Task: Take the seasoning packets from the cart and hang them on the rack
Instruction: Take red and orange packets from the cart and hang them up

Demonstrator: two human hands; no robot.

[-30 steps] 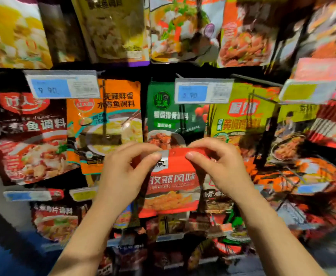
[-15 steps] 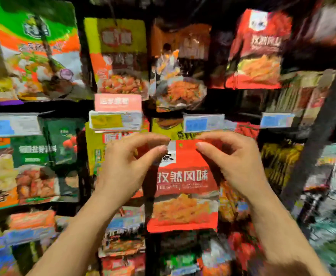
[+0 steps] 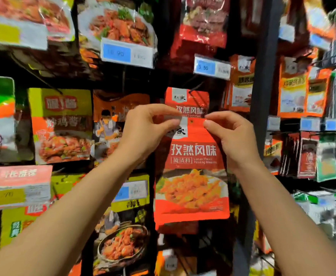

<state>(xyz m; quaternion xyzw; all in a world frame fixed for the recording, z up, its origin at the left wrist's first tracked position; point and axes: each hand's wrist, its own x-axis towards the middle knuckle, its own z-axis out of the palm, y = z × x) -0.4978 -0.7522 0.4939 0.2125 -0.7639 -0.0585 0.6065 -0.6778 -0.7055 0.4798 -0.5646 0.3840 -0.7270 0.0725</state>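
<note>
Pinching the red seasoning packet (image 3: 192,166) by its top edge: left hand (image 3: 143,134) at one corner, right hand (image 3: 229,136) at the other, punched hole between the fingertips. Held just below a matching packet (image 3: 187,100) already on the hook (image 3: 196,86). Could miss the hook tip and tear the hole or drop the packet. Hook tip hard to make out; cart out of view.

The held seasoning packet (image 3: 192,176) is red-orange with white characters and a photo of golden skewers — its twin (image 3: 187,100) behind matches. Price tags (image 3: 212,67) are blue and white (one neighbouring packet (image 3: 60,124) yellow and orange).
</note>
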